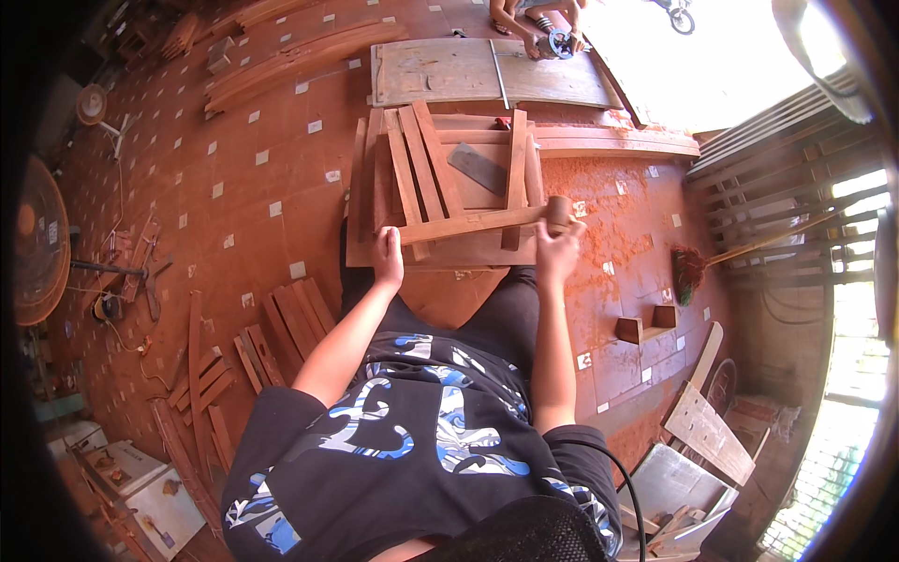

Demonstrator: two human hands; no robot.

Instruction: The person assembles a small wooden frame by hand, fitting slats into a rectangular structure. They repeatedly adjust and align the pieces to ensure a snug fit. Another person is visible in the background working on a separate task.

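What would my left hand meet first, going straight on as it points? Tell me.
Past the bar beside it, your left hand would probably meet the leftmost slanted slat first, though their relative heights are hard to judge.

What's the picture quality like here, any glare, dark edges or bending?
Head view: glare whites out the upper right around a small wheel; head view: the lattice at lower right is overexposed; head view: straight edges bend toward the rim, corners black; head view: left hand, right hand and wooden bar are brightly lit.
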